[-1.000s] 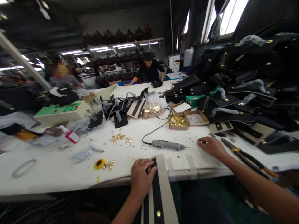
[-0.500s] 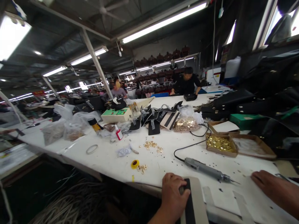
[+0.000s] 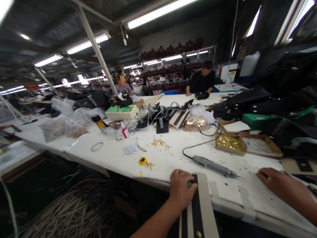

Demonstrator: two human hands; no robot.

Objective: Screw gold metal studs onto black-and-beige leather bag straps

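Observation:
My left hand [image 3: 182, 186] grips the top left edge of a beige panel with black stripes [image 3: 205, 201], its thumb lying over the front. The panel stretches down across the table's front edge, and a gold stud shows near its bottom. At the right, my right hand [image 3: 272, 178] rests low over the tabletop, its fingers curled together; whatever may be under them is hidden. Between the hands lies a grey electric screwdriver [image 3: 213, 166], its bit pointing toward my right hand.
Small gold fittings [image 3: 158, 142] lie scattered mid-table near a yellow tape roll [image 3: 143, 161]. Behind the screwdriver stands a cardboard box of gold pieces [image 3: 230, 143]. Black and striped pieces [image 3: 162, 124] are heaped farther back by a green-topped machine [image 3: 121, 112]. A co-worker [image 3: 201, 81] sits across the table.
More of the striped panel now shows, including the stud, with my left hand still on it. My right hand sits a little farther left and higher in the picture. The view has shifted slightly.

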